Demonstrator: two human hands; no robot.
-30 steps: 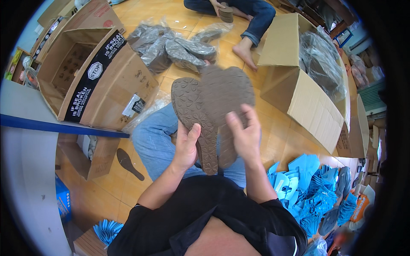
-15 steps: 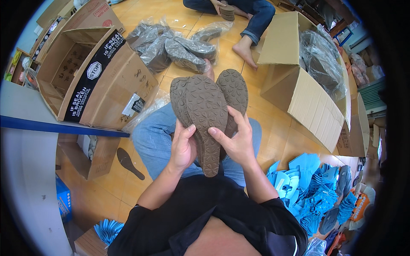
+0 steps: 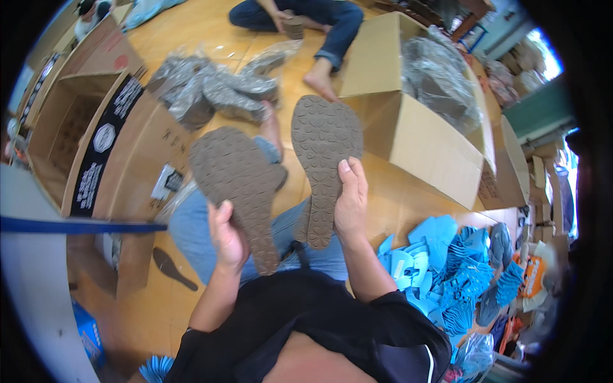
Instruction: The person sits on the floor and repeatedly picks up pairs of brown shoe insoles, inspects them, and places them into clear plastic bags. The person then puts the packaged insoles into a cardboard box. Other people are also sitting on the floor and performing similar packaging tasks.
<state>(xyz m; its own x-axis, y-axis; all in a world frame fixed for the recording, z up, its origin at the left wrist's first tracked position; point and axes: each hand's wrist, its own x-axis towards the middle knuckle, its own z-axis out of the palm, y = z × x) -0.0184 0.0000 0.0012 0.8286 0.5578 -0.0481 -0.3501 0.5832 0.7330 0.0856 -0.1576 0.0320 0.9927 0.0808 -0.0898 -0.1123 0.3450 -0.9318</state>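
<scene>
My left hand [image 3: 228, 241] is closed round the narrow end of a brown, patterned shoe sole [image 3: 231, 175], tilted to the left and slightly smeared by motion. Part of another sole shows behind it; how many are held there is hidden. On the right, my right hand [image 3: 351, 201] grips more brown shoe soles [image 3: 325, 137], their flower-like tread facing me. A second narrow end peeks out beside the front one. Both bunches are held apart above my crossed legs, wide ends pointing away from me.
Plastic-wrapped soles [image 3: 217, 86] lie on the tiled floor ahead. Cardboard boxes stand left [image 3: 128, 153] and right [image 3: 440, 140], the right one holding bagged items. A loose dark sole [image 3: 169, 265] lies at left. Blue cut pieces [image 3: 440, 262] pile up at right. Another person [image 3: 338, 32] sits opposite.
The soles, held together in one bunch before, are now split between my hands. My left hand has moved left with its share, and my view has shifted to the right.
</scene>
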